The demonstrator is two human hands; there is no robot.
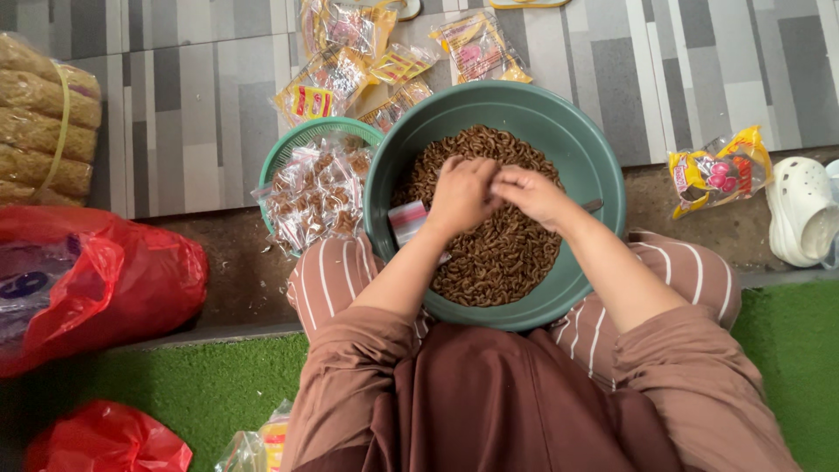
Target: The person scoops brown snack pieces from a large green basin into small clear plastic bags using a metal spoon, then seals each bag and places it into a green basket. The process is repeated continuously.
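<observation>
A large green basin [584,149] rests on my lap, filled with brown curly snacks [502,253]. Both hands meet over the snacks near the basin's middle. My left hand [461,194] is closed, its fingers curled against my right hand [531,192], which pinches something small between them; what it is stays hidden. A small white-and-pink packet [407,218] lies at the basin's left inner wall, just left of my left wrist. A grey utensil handle [592,206] pokes out at the right inner wall.
A green basket [297,140] left of the basin holds several small clear bags of snacks [316,194]. Yellow snack packets [332,79] lie on the tiled floor beyond, one [718,168] at right beside a white clog [804,218]. Red plastic bags [114,280] sit at left, on green turf [210,385].
</observation>
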